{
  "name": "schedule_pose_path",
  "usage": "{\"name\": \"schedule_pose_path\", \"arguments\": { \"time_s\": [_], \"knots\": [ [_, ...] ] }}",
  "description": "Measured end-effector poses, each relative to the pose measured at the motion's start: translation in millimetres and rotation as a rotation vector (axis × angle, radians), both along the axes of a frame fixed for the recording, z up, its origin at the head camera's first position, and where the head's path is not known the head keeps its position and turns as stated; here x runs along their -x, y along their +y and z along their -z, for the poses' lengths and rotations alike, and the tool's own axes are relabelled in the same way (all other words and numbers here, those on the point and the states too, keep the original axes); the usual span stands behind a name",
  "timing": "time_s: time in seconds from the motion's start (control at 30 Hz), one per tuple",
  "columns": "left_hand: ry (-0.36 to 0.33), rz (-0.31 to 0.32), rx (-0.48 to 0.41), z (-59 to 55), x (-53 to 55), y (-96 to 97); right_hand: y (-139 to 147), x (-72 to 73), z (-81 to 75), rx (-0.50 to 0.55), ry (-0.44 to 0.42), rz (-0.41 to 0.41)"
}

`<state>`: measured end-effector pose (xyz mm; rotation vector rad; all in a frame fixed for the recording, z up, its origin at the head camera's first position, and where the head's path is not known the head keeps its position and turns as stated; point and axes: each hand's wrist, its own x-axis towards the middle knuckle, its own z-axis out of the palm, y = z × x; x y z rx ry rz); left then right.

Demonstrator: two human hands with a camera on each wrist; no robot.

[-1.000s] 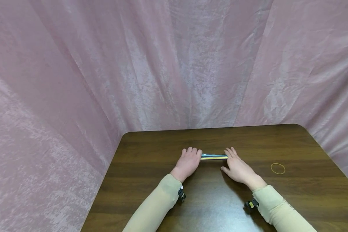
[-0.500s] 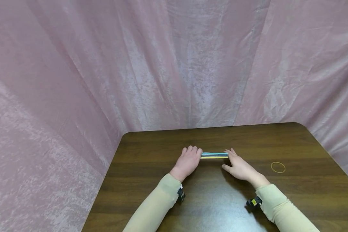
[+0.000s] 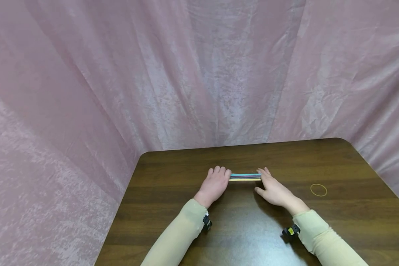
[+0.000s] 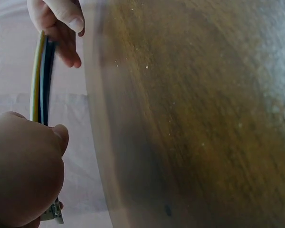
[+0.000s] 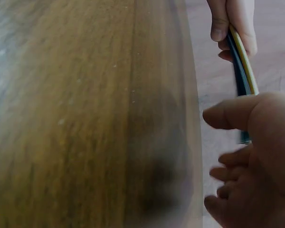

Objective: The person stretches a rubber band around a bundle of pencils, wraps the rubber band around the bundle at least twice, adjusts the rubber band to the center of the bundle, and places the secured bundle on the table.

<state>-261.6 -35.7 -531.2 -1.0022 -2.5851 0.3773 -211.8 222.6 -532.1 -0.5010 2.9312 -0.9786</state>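
A bundle of long thin coloured sticks [image 3: 245, 177], pencil-like, lies sideways between my two hands, with blue, dark and yellow edges showing. My left hand [image 3: 214, 186] grips it near its left end, fingers over the far side. Small greyish stick ends [image 4: 52, 213] poke out below that hand in the left wrist view. At the other end my right hand [image 3: 274, 190] is spread, thumb apart from the fingers, its palm side against the bundle. The right wrist view shows the right fingers [image 5: 230, 168] loosely extended, not wrapped round the sticks, with the bundle's end beside the palm.
A thin yellow rubber band [image 3: 319, 195] lies on the brown wooden table [image 3: 173, 173], right of my right hand. Pink velvet curtain [image 3: 219, 74] hangs behind the table and along its sides.
The sticks, slightly skewed earlier, now lie more evenly side by side, with more colours showing. My right hand has shifted slightly; my left hand keeps its grip.
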Motion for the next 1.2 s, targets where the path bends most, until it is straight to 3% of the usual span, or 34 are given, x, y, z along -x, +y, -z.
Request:
{"name": "schedule_pose_path", "arguments": {
  "time_s": [0.3,0.7,1.2],
  "knots": [
    [-0.026,-0.016,0.017,-1.2,2.4,1.0,-5,2.3,0.4,-0.029,-0.008,0.044],
    [-0.214,-0.001,-0.041,-6.9,0.6,-0.5,-6,2.1,-3.0,-0.022,0.019,0.057],
    [-0.271,0.000,-0.089,-8.2,-0.9,1.4,-4,1.8,-3.8,-0.036,0.025,0.069]
  ]
}}
